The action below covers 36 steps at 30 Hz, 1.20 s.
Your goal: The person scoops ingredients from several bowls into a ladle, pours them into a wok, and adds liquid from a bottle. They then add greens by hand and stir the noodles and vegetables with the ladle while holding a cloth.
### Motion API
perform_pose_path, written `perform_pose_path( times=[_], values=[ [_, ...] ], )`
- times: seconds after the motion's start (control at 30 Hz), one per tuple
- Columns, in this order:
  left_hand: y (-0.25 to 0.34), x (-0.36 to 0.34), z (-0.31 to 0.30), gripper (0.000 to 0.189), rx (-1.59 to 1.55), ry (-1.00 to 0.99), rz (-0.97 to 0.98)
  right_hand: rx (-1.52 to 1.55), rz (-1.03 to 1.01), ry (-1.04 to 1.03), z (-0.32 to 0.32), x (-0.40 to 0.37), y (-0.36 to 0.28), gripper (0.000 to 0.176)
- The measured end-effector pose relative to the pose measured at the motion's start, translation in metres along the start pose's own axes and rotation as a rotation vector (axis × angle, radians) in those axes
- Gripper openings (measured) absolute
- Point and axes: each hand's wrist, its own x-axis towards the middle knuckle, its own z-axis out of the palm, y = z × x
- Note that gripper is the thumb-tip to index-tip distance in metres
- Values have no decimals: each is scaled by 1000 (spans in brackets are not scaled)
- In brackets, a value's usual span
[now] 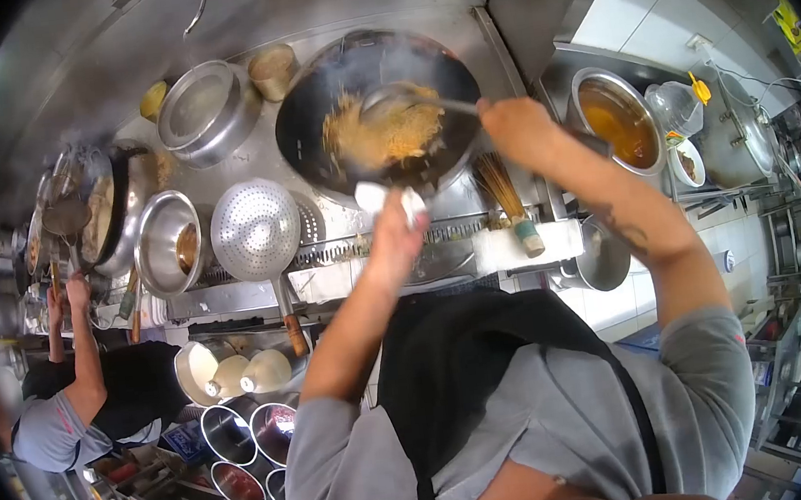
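A large black wok (305, 145) sits on the stove, steam rising from it. Inside lies a heap of yellowish-brown food (408, 135) that looks like noodles. My right hand (519, 127) is closed around the handle of a metal ladle (449, 103), whose bowl rests in or just over the food. At the wok's near rim, my left hand (399, 231) is closed on a folded white cloth (372, 196). The cloth covers the part of the rim it grips. A bamboo wok brush (504, 195) stands just right of the wok.
A perforated skimmer (257, 228) and a steel bowl (168, 243) lie left of the wok. Behind them is a lidded pot (201, 115). To the right stands a pot of orange-brown liquid (619, 120). A co-worker (74, 396) handles a ladle at the far left.
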Motion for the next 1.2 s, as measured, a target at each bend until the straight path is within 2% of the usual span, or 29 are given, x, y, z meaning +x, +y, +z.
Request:
perform_pose_path(
  times=[0.03, 0.1, 0.17, 0.23, 0.27, 0.37, 0.4, 0.43, 0.47, 0.5, 0.57, 0.6, 0.67, 0.7, 0.77, 0.8, 0.83, 0.9, 0.93, 1.03, 1.07, 1.1, 1.13, 1.17, 1.2],
  values=[
    [-9, -26, -1, 9, -6, 10, -29, 6, -71, -15, -6, -11, -4, 22],
    [-13, -73, 3, 12, 28, -123, -12, 20, -202, -53, -27, -34, -2, 24],
    [3, -62, 3, 9, -14, -63, -9, 92, -207, -94, -19, -39, 17, 28],
    [19, 1, -4, 12, -66, -204, 2, 94, -211, -18, 1, -22, 33, 32],
    [9, 5, -5, 12, -65, -143, 68, 77, -78, 7, 5, -21, 17, 33],
    [-43, -14, -55, 11, 43, -41, -47, 119, -55, -8, -10, -44, 0, 23],
    [-43, -49, -45, 13, 40, -71, -37, 52, -149, -65, -14, -54, 6, 27],
    [-41, -80, -29, 15, 33, -99, -37, 103, -158, -55, -19, -55, 16, 29],
    [-34, -75, -22, 15, 5, -66, -46, 160, -178, -68, -22, -58, 23, 32],
    [-18, -70, -6, 10, -14, 74, -81, 218, -201, -85, -21, -61, 26, 34],
    [10, -22, 3, 9, -70, -197, -15, 160, -108, -74, -5, -48, 12, 33],
    [2, 33, -36, 11, -79, -377, 7, 128, -69, -54, 6, -48, -2, 33],
    [-35, -6, -53, 13, 41, -132, -4, 135, -26, -10, 14, -49, -7, 30],
    [-50, -30, -62, 15, 105, -3, -9, 144, -74, -57, 7, -60, -3, 30],
    [-42, -91, -33, 15, 6, -190, -56, 157, -167, -162, -21, -83, 15, 30],
    [-31, -87, -23, 16, 40, -132, 3, 200, -148, -217, -31, -83, 17, 30],
    [-19, -82, -13, 17, 79, -72, 60, 191, -134, -179, -23, -76, 17, 30],
    [19, -1, -21, 17, -54, -257, -61, 159, -88, -72, 3, -48, 17, 29],
    [0, 4, -43, 18, -14, -184, -71, 123, -56, -10, 16, -39, 8, 31],
    [-59, -8, -88, 21, 114, -16, -60, 122, -18, 206, 30, -36, 3, 32],
    [-64, -25, -89, 23, 101, -119, -58, 75, 14, 147, 3, -47, 3, 33],
    [-69, -49, -85, 26, 69, -209, -66, 76, -7, 185, -15, -50, 11, 33],
    [-58, -52, -67, 26, -19, -130, -25, 93, -41, 201, -24, -58, 13, 33],
    [-36, -38, -56, 21, 376, -326, 232, 113, -73, 213, -30, -66, 12, 33],
    [-15, -24, -46, 16, 904, -388, 641, 142, -76, 110, -38, -70, 11, 32]
  ],
)
